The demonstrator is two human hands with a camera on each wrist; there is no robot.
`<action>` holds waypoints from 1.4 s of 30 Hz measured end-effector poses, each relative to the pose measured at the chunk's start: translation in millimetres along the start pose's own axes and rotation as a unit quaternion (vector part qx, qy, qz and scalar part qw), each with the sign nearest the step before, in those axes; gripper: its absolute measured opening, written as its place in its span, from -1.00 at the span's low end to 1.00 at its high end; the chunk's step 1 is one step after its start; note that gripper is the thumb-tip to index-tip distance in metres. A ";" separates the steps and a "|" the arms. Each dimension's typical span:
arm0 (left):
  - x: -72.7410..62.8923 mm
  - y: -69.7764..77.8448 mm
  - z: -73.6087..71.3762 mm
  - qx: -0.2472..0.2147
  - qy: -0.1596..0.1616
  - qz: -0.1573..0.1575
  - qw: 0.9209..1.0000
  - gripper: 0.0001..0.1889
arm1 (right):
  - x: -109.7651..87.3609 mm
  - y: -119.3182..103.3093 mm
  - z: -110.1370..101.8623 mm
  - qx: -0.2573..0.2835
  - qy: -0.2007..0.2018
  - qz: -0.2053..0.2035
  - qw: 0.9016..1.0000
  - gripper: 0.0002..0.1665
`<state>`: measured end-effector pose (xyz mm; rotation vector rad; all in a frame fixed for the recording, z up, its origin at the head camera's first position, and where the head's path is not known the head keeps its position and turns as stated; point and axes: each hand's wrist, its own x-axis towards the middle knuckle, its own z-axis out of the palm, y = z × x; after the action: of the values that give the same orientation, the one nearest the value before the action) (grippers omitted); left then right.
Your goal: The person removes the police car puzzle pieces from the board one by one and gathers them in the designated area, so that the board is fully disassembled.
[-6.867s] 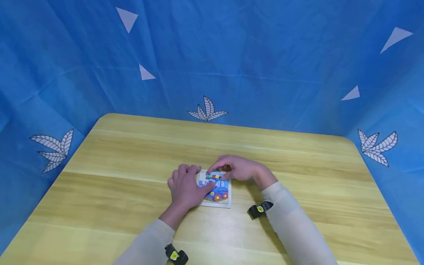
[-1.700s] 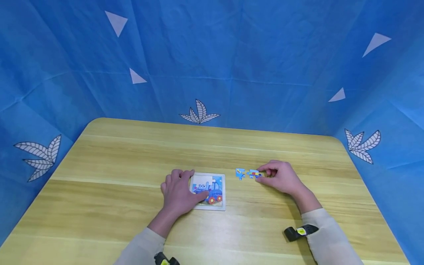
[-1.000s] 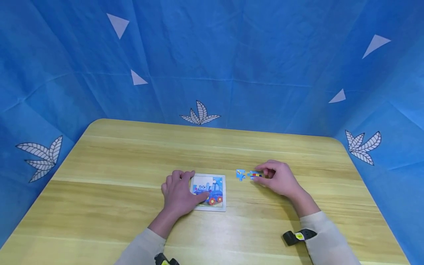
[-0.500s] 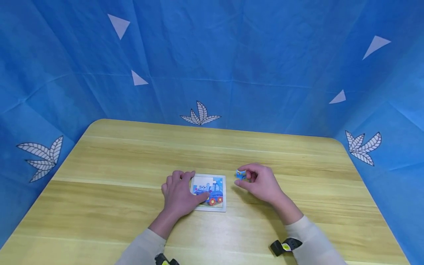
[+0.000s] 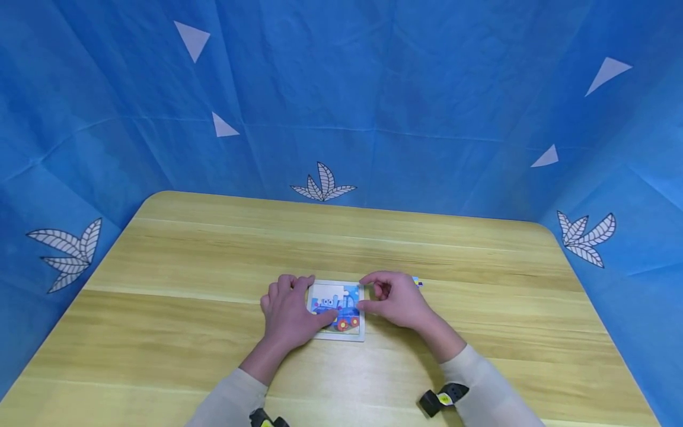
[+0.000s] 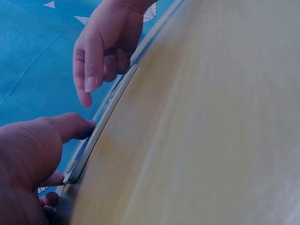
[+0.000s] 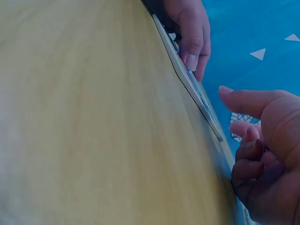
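Observation:
A small jigsaw puzzle point(image 5: 352, 295) of a blue tractor lies in its pale tray on the table. The upper left of the tray shows bare white backing. My left hand point(image 5: 290, 311) holds the puzzle at its left side, thumb on the picture and a finger along the edge. At the puzzle's right edge is my right hand point(image 5: 397, 299), thumb and index finger apart with nothing seen between them. In the right wrist view the right hand's fingers point(image 7: 248, 157) are loosely bent. A loose puzzle piece point(image 5: 417, 281) peeks out behind that hand, which hides most of it.
The wooden table point(image 5: 213, 249) extends around the hands. A blue cloth point(image 5: 320, 71) with white triangles and leaf drawings hangs at its back and sides. Black wrist cameras point(image 5: 443, 398) are strapped over the sleeves.
Earlier my right hand was over the puzzle's top, then by loose pieces to the right. It has since moved left to the puzzle's right edge. The left hand has kept its hold.

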<state>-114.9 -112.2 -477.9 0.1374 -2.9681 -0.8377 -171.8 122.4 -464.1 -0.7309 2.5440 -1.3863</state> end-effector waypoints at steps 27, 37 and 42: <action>0.4 0.3 1.6 0.007 -0.006 -0.005 1.000 -0.05 | 3.6 -1.2 9.3 -0.020 -0.006 0.058 0.998 -0.66; 0.0 1.4 -1.2 0.010 -0.006 0.000 1.000 -0.05 | 3.4 -5.3 9.3 0.011 -0.007 0.078 0.997 -0.73; -0.4 2.1 -1.2 0.009 -0.007 -0.001 1.000 -0.05 | 2.0 -4.8 9.3 -0.004 0.002 0.078 0.997 -0.69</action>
<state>-114.6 -111.0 -475.7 0.1371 -2.9900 -0.8150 -168.6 112.3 -465.1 -0.5187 2.5506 -1.3294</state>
